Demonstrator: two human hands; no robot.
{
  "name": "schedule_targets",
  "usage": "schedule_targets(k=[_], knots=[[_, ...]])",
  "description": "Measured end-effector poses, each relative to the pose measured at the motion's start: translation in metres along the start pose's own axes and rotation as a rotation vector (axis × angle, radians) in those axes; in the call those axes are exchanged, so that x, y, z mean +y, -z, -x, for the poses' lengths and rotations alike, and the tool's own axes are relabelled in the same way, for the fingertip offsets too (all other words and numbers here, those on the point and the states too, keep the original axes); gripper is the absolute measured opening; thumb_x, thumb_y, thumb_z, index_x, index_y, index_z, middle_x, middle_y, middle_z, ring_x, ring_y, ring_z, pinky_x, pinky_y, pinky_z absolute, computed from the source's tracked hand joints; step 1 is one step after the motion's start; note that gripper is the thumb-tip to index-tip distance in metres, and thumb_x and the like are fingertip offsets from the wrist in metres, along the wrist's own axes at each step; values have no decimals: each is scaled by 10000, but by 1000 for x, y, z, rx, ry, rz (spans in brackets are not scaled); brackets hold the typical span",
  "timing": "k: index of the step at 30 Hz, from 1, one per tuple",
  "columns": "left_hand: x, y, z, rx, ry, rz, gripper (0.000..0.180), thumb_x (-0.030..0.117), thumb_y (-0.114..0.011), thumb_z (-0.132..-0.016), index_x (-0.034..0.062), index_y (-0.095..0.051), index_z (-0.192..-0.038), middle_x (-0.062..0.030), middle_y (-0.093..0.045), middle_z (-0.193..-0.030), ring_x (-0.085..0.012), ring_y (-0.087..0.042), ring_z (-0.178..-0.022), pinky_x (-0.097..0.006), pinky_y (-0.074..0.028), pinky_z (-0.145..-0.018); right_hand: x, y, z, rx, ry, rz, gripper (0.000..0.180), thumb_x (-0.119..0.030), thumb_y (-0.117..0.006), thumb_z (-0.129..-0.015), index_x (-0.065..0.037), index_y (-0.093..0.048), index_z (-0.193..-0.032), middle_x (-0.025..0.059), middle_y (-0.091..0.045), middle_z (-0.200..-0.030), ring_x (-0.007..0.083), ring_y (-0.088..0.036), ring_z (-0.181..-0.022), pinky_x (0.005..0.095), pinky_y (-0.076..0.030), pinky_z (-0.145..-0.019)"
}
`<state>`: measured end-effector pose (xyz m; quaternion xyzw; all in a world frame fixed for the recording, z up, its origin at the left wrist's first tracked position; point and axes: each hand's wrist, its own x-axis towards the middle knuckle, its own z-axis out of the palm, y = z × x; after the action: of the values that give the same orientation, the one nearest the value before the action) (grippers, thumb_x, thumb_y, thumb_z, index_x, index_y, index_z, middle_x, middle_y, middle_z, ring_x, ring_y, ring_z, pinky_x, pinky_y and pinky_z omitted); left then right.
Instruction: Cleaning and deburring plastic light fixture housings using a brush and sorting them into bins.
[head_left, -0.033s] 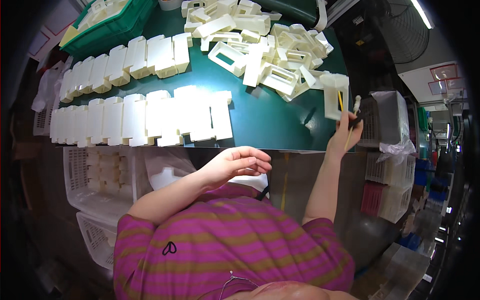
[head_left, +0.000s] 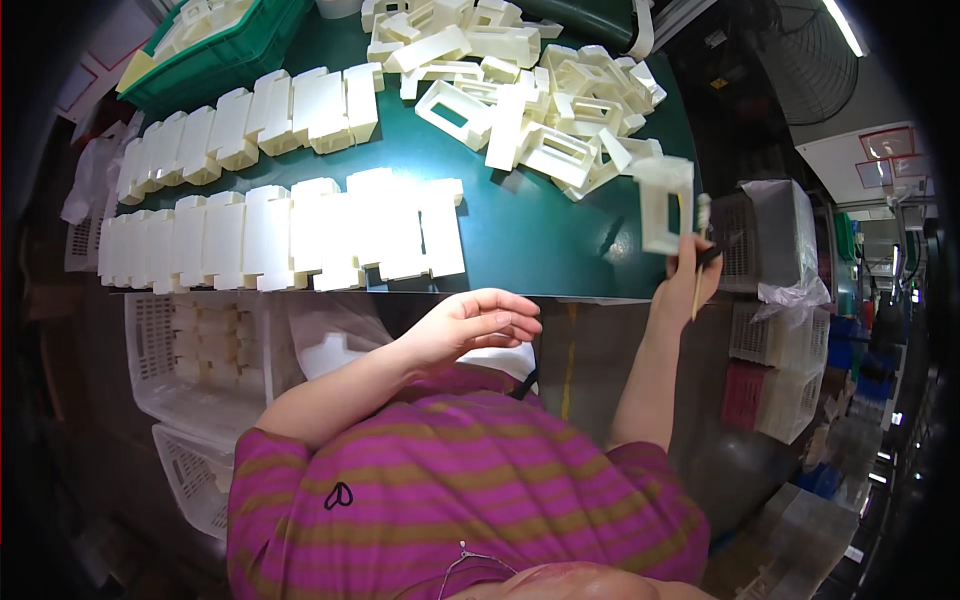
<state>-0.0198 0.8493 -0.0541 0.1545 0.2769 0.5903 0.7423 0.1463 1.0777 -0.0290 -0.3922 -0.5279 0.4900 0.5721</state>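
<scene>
My right hand [head_left: 695, 275] is at the table's right front corner, its fingers closed round a cream plastic housing [head_left: 655, 215] with a rectangular window. The same hand also holds a thin stick with a white, lumpy tip [head_left: 703, 213] and a small black piece [head_left: 708, 255], whose kind I cannot make out. My left hand [head_left: 490, 318] hovers before the table's front edge, fingers loosely bent and nothing visible in them. Two rows of cream housings [head_left: 240, 235] stand side by side on the left of the green table [head_left: 550, 255].
A heap of loose cream housings [head_left: 530, 110] covers the back right of the table. A green crate [head_left: 225, 55] with more parts stands at the back left. White plastic baskets [head_left: 150, 360] sit below the table's left side; more crates [head_left: 785, 340] stand off to the right.
My right hand has drawn the housing slightly nearer and to the left, and its tilt has changed a little. My left hand has hardly moved.
</scene>
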Motion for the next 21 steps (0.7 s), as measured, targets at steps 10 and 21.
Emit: schedule_targets(k=[10, 21], knots=[[-27, -14, -4, -108, -112, 91, 667, 183, -668, -794, 48, -291, -1328, -125, -393, -1339, -227, -403, -1220, -383, -327, -1013, -13, 42, 181, -391, -692, -131, 59, -87, -555, -863, -61, -506, -883, 6, -515, -771, 21, -392, -535, 159, -290, -465], [-37, 8, 6, -98, 105, 565, 493, 240, -519, -891, 60, -316, -1302, -206, -361, -1337, -325, -379, -1234, -459, -311, -1035, -20, 49, 168, -534, -556, 153, 250, -207, -436, -940, -2, -550, -1026, -5, -498, -742, 17, -365, -601, 163, -294, -538]])
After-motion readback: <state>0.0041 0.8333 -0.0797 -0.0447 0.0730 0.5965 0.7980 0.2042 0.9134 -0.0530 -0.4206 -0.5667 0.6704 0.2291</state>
